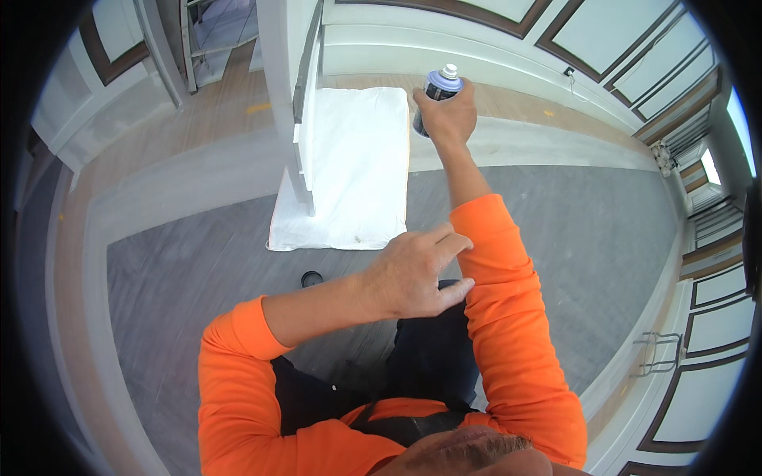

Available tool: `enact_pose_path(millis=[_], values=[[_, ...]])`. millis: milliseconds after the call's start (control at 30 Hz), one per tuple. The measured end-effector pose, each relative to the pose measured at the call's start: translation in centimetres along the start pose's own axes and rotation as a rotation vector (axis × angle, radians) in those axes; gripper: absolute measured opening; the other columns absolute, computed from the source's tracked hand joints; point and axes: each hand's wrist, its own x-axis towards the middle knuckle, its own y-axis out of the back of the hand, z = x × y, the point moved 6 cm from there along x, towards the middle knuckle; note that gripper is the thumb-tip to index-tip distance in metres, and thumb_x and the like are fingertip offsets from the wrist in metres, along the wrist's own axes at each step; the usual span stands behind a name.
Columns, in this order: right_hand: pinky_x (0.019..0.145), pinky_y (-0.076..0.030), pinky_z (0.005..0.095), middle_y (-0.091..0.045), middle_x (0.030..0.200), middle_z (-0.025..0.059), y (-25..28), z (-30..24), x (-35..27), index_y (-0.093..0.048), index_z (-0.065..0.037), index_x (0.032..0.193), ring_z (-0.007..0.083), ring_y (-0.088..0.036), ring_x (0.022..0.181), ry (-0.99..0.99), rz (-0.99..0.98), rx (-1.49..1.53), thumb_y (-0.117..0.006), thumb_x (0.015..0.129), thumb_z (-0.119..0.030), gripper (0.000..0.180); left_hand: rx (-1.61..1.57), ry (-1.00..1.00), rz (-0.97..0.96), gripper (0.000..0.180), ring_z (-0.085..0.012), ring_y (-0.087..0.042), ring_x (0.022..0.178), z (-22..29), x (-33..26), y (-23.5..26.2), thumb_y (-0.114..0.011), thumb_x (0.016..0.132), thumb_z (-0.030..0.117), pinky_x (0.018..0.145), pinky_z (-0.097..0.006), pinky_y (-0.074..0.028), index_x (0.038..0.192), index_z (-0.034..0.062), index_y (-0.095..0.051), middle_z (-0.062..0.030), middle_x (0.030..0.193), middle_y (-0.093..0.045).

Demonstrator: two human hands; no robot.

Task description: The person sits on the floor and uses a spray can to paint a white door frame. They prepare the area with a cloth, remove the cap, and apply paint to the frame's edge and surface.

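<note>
Out in front, my right hand (450,117) is wrapped round a spray can (441,86) with a dark label, a lilac top and a white nozzle. The can stands nearly upright in my grip, its lower part partly hidden by my fingers. My left hand (417,274) crosses my body to the orange sleeve (508,285) of my right arm. Its thumb and index finger are apart, their tips at the sleeve, and nothing shows between them. Beyond it, a white sheet or sack (361,166) lies flat on the grey floor, under the foot of an upright white panel (303,119).
A small black round cap (312,278) lies on the floor left of my knees. White walls with brown-framed panels (611,40) run along the far and right sides. A ladder (190,47) stands at the far left. A metal handle (663,353) sticks out at the right.
</note>
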Motion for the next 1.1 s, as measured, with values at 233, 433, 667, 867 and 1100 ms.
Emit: enact_pose_path(millis=[233,433,667,867,1100], values=[[0.097,-0.052,0.0422,-0.067,0.116,0.0213,0.8,0.4,1.1,-0.051,0.003,0.13,0.0347,-0.068,0.108,-0.067,0.023,0.043,-0.086,0.066,-0.037,0.083,-0.034,-0.079,0.015,0.013,-0.0328,-0.062,0.07,-0.8,-0.2,-2.3,-0.068,0.089,0.008,0.062,-0.041,-0.051,0.095,0.0002,-0.061,-0.0146,0.086,-0.06],[0.098,-0.052,0.0421,-0.066,0.118,0.0223,1.5,1.9,2.0,-0.051,0.005,0.128,0.0353,-0.067,0.109,-0.226,0.034,0.077,-0.087,0.065,-0.034,0.082,-0.196,-0.061,-0.056,0.007,-0.0319,-0.062,0.07,-0.5,-0.6,-2.2,-0.065,0.09,0.006,0.061,-0.039,-0.05,0.092,0.0015,-0.06,-0.0142,0.083,-0.059],[0.099,-0.052,0.0417,-0.065,0.12,0.0223,1.1,5.7,3.0,-0.05,0.006,0.128,0.0347,-0.066,0.111,-0.349,0.037,0.066,-0.088,0.064,-0.037,0.086,-0.201,0.024,0.015,0.009,-0.0309,-0.063,0.068,-0.7,-0.6,-2.0,-0.065,0.09,0.006,0.061,-0.037,-0.051,0.096,0.0001,-0.062,-0.0166,0.085,-0.063],[0.099,-0.052,0.0416,-0.065,0.12,0.0236,1.0,7.7,2.9,-0.049,0.007,0.129,0.0352,-0.066,0.113,-0.394,0.058,0.046,-0.088,0.064,-0.037,0.088,-0.263,-0.008,-0.026,0.009,-0.0281,-0.061,0.065,-1.6,-0.4,-3.0,-0.065,0.09,0.006,0.059,-0.038,-0.047,0.09,-0.0008,-0.06,-0.0146,0.081,-0.06],[0.097,-0.053,0.0398,-0.062,0.123,0.0241,0.4,9.0,3.9,-0.049,0.009,0.129,0.0336,-0.065,0.111,-0.487,0.078,0.166,-0.09,0.062,-0.034,0.089,-0.512,-0.083,-0.353,0.01,-0.0254,-0.051,0.06,-0.6,-1.2,-3.5,-0.059,0.087,0.001,0.059,-0.037,-0.044,0.08,0.0005,-0.051,-0.0116,0.075,-0.053]])
